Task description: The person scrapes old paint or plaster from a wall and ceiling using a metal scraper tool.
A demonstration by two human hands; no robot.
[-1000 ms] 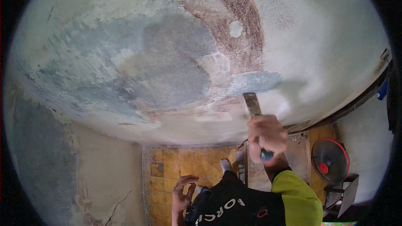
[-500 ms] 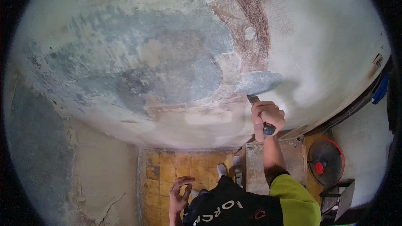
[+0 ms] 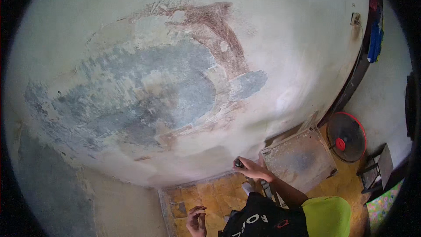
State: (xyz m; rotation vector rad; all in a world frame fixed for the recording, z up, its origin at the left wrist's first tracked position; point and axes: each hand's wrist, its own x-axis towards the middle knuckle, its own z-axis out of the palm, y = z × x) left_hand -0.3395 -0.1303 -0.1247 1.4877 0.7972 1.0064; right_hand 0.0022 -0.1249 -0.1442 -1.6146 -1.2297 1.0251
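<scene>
In front of me is a pale wall (image 3: 298,57) with a large patch of peeled paint (image 3: 197,92), blue-grey with brown-red streaks along its upper right. My right hand (image 3: 251,169), closed round the dark handle of a scraper (image 3: 238,163), is low by the wall, left of a worn board-topped table. The handle's end points toward me; the scraper's blade is hidden. My left hand (image 3: 197,221) hangs lower left over the tiles, its fingers loosely bent and apart, with nothing seen in it.
The worn table (image 3: 300,158) stands against the wall at right. Beyond it are a red-rimmed fan (image 3: 346,137) and a small dark stool (image 3: 378,169). Yellow tiles (image 3: 206,195) cover the floor. A socket (image 3: 355,18) with a cable sits on the wall at upper right.
My right hand has dropped down and left with the scraper, from just under the peeled patch; its blade no longer shows. The view has turned and shifted, showing more wall above.
</scene>
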